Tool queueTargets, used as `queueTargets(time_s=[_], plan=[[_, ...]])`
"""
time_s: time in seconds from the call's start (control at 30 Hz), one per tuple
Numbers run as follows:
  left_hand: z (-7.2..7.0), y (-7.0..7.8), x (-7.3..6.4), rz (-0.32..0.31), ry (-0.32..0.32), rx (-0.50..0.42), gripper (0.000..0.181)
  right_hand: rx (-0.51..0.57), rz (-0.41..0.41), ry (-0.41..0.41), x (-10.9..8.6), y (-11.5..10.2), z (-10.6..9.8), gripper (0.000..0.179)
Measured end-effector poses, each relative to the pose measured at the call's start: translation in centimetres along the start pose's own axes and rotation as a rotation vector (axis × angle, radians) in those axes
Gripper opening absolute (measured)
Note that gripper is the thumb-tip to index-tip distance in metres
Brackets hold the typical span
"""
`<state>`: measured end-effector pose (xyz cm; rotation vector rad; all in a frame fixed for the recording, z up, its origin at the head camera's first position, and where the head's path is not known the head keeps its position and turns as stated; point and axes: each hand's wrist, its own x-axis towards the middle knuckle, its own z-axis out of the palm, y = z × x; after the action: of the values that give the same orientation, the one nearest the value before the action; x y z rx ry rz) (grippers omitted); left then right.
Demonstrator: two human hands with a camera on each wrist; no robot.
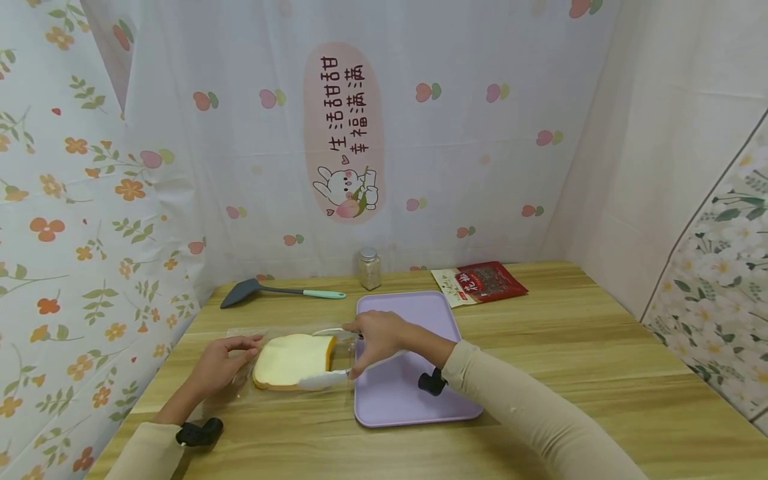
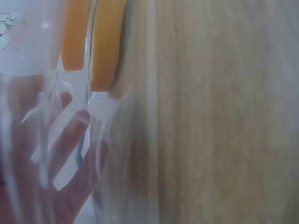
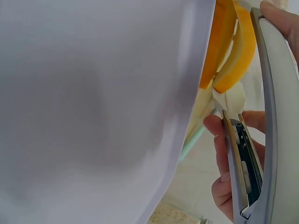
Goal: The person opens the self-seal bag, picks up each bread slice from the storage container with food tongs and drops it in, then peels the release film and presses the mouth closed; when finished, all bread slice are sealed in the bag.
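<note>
Sliced bread (image 1: 293, 360) lies on its flat side in a clear plastic bag (image 1: 239, 331); both wrist views show two slices stacked, orange-crusted. My left hand (image 1: 221, 365) grips the bag at the bread's left end, its fingers seen through the film in the left wrist view (image 2: 70, 154). With my right hand (image 1: 382, 337) I hold white food tongs (image 3: 285, 126), fingers and thumb on opposite arms. The spread tong tips reach into the bag's right end, one along each side of the bread. Beneath my right hand is a lilac tray (image 1: 414, 403).
Behind the bag lies a spatula (image 1: 282, 291) with a dark blade and mint handle. A glass spice jar (image 1: 369, 270) stands at the back, and a red-and-white packet (image 1: 483, 283) lies to its right. Patterned curtains (image 1: 456, 167) edge the table (image 1: 576, 373).
</note>
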<state>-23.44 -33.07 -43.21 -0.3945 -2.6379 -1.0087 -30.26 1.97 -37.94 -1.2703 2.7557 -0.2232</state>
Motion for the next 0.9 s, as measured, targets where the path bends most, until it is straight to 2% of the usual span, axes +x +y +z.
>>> queueTargets(time_s=[0.23,0.43,0.57,0.9], plan=[[0.0,0.1,-0.1,-0.004,0.037,-0.009,0.009,-0.032,0.002,-0.002,0.2,-0.4,-0.1,0.101],[0.2,-0.1,-0.2,0.031,0.066,-0.064,0.009,-0.042,-0.002,-0.005,0.3,-0.6,-0.4,0.099],[0.3,-0.2,-0.2,0.048,0.078,-0.064,0.008,-0.037,-0.006,0.013,0.6,-0.8,-0.1,0.099],[0.3,0.2,-0.1,0.019,0.061,-0.111,0.008,-0.051,-0.002,0.021,1.2,-1.5,0.3,0.099]])
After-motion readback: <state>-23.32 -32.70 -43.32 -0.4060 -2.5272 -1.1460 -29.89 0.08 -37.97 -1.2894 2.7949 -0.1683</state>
